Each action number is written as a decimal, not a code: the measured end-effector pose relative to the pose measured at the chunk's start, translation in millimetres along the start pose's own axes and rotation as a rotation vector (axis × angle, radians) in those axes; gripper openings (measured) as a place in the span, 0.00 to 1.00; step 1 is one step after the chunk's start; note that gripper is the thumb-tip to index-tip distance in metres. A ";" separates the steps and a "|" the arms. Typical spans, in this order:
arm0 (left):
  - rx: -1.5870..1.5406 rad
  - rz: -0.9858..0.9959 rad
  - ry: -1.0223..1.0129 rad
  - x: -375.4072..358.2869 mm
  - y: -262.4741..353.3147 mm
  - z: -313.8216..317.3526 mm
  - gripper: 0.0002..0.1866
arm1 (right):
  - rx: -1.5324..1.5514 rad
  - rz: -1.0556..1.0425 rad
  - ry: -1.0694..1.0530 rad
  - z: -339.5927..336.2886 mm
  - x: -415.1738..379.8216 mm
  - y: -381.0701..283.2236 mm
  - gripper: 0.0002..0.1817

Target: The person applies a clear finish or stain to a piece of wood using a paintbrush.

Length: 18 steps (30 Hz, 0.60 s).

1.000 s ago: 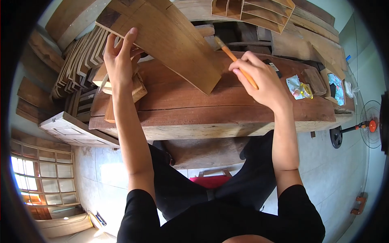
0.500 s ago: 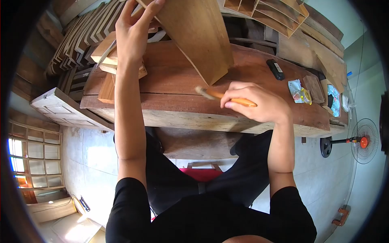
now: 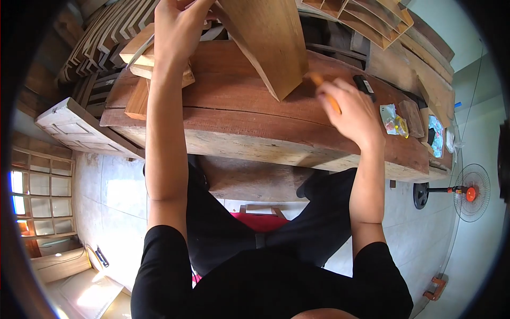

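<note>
My left hand (image 3: pixel 179 29) grips the upper left edge of a wooden board piece (image 3: pixel 268 40), which it holds tilted over the workbench (image 3: pixel 239 118). The board's lower corner points down close to the bench top. My right hand (image 3: pixel 355 112) is closed around the orange handle of a brush (image 3: pixel 317 80), just right of the board's lower end. The brush is blurred, and its bristle end overlaps the board's right edge in this view. Under my left forearm lie several wooden blocks (image 3: pixel 139 101), with a thin strip (image 3: pixel 139 55) on top.
A black device (image 3: pixel 364 88), crumpled packets (image 3: pixel 393 121) and a brown block (image 3: pixel 411 117) lie on the bench's right side. A wooden compartment rack (image 3: pixel 372 21) stands behind. Curved wooden pieces (image 3: pixel 101 48) are stacked at the left. A fan (image 3: pixel 471 193) stands at the right.
My right hand has moved right and up with the brush, from in front of the board's lower corner to its right side. The board has turned slightly in my left hand.
</note>
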<state>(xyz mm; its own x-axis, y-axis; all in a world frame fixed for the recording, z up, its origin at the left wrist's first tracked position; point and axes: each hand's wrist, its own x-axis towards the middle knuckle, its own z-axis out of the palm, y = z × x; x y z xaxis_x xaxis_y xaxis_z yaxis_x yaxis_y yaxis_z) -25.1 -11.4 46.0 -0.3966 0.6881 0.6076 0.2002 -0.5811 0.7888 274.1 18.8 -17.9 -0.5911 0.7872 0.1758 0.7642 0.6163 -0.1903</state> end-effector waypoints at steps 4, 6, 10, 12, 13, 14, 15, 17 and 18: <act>0.013 -0.049 0.022 1.2 0.8 1.2 0.20 | 0.393 -0.294 -0.256 3.0 3.9 -2.1 0.10; 0.057 -0.071 0.004 1.4 5.5 -1.0 0.20 | 0.148 -0.143 -0.036 8.4 5.2 5.5 0.09; 0.038 -0.074 0.025 0.0 5.9 2.7 0.20 | 0.343 -0.248 -0.128 1.8 12.0 4.4 0.10; 0.019 -0.034 0.029 0.6 2.3 4.3 0.20 | 0.497 -0.318 -0.242 1.4 11.4 3.3 0.11; 0.012 -0.012 0.033 1.6 1.2 4.0 0.20 | 0.484 -0.299 -0.216 4.4 13.6 6.2 0.11; 0.029 -0.022 0.036 1.4 1.6 4.1 0.20 | 0.472 -0.281 -0.194 6.3 15.1 9.2 0.11; 0.044 -0.033 0.042 0.5 2.7 4.1 0.20 | 0.439 -0.163 -0.215 4.3 15.6 11.8 0.12; 0.063 -0.058 0.043 0.7 3.9 2.9 0.21 | 0.155 -0.095 0.060 13.9 16.3 15.3 0.12; 0.070 -0.077 0.033 1.2 4.2 0.5 0.21 | 0.016 -0.057 0.197 16.2 16.5 13.6 0.12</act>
<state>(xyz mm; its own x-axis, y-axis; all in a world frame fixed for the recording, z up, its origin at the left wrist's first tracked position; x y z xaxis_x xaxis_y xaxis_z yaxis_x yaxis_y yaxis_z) -24.2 -12.9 50.1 -0.4423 0.7140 0.5427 0.2299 -0.4947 0.8381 270.6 40.6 -33.2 -0.5703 0.7323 0.3720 0.7258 0.6614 -0.1891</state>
